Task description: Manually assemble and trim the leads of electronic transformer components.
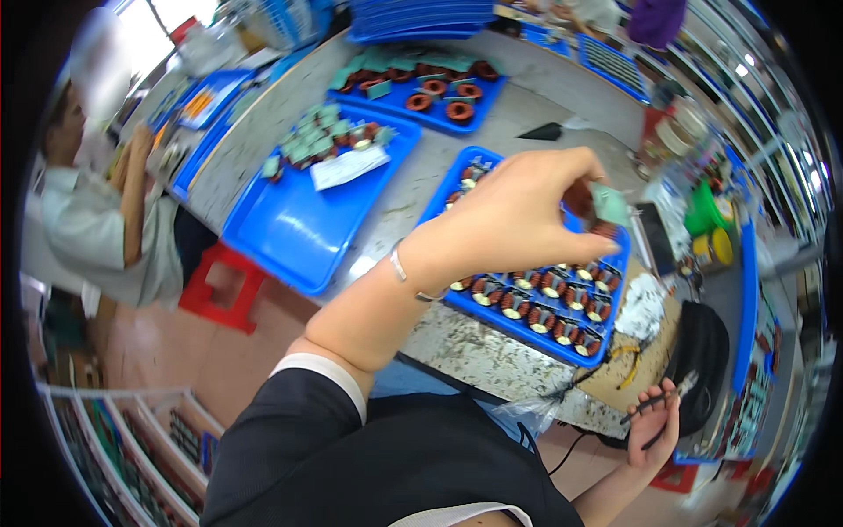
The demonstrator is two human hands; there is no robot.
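Note:
My left hand [514, 211] is raised over a blue tray [457, 309], a metal bangle on its wrist. Pinched between thumb and fingers is a copper-wound toroidal coil with a pale green board [609, 205], slightly blurred. Under the hand, the tray bears rows of dark-topped copper coils [541, 318], partly covered by my hand and forearm. Lower right, near the bench edge, my right hand [652, 432] is closed round a slim dark-handled hand tool [648, 405]. Its exact kind cannot be made out.
Further left, a blue tray [285, 233] holds green-boarded coils and a paper slip [349, 167]. Another coil tray [421, 119] lies behind, before stacked blue trays [421, 19]. A black bag-like object [701, 364] lies at right. A co-worker [110, 211] sits at left by a red stool [224, 290].

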